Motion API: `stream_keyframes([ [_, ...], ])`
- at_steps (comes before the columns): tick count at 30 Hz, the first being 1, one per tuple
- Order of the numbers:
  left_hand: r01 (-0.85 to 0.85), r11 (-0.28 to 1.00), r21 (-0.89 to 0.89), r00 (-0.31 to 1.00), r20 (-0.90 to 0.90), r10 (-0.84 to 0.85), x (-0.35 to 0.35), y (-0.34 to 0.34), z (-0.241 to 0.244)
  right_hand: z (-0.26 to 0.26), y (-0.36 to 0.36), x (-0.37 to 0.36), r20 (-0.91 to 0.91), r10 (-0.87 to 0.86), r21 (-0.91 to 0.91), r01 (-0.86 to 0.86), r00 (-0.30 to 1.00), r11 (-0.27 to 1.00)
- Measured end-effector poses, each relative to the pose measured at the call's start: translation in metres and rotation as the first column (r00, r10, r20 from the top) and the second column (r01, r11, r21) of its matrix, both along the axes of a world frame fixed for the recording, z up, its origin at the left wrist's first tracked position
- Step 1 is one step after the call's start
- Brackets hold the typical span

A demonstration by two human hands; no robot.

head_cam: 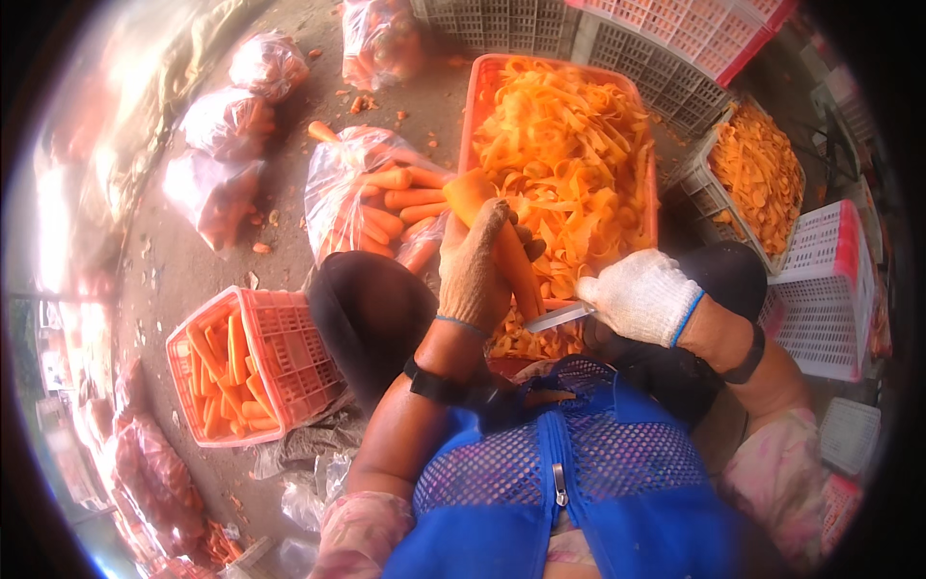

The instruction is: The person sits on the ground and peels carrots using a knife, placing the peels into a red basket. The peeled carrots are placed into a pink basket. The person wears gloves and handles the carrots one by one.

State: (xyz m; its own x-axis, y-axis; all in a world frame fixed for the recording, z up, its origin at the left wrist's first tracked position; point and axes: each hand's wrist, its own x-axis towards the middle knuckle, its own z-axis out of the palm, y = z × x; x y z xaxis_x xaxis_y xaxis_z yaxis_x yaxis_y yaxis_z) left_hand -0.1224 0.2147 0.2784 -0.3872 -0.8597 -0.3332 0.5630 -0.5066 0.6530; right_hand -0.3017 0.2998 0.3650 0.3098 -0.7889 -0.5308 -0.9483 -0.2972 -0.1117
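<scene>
My left hand [474,271], in a stained knit glove, grips a large peeled carrot [517,260] that slants down towards my lap. In a white knit glove, my right hand [636,297] is closed around the handle of a blade tool [561,317], a knife or peeler. Its metal blade meets or nearly meets the carrot's lower end. Beyond both hands stands a pink plastic crate [474,116] heaped with orange carrot peelings [564,145]. Left of my left hand, a clear plastic bag [329,181] lies open with several carrots [416,197] in it.
A pink crate of peeled carrots [293,362] stands by my left knee. Filled plastic bags [224,123] line the floor at the far left. A crate of peelings [759,174] and a white crate [817,304] stand at the right; stacked crates [651,65] are at the back.
</scene>
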Motion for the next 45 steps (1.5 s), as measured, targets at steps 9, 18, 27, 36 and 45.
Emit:
stream_keyframes([
  [9, -0.106, 0.986, -0.129, 0.993, -0.069, 0.098, -0.030, -0.001, 0.002, -0.063, -0.046, -0.001, -0.270, -0.088, 0.039, 0.102, 0.959, 0.994],
  [18, -0.149, 0.966, -0.212, 0.980, -0.159, 0.116, -0.006, -0.004, 0.020, -0.052, -0.016, 0.017, 0.627, -0.712, 0.769, 0.397, -0.316, 0.501],
  [27, 0.022, 0.772, -0.635, 0.900, 0.350, 0.262, -0.006, 0.026, 0.010, -0.147, -0.015, 0.027, 0.093, -0.692, 0.978, -0.065, -0.716, 0.198],
  [36, 0.196, 0.538, -0.820, 0.712, 0.496, 0.497, -0.004, 0.030, 0.025, -0.194, -0.001, 0.040, 0.276, -0.802, 0.928, -0.070, -0.530, 0.365],
  [45, 0.224, 0.622, -0.750, 0.780, 0.521, 0.347, 0.006, 0.027, 0.030, -0.186, -0.003, 0.051, 0.198, -0.755, 0.954, -0.053, -0.625, 0.294],
])
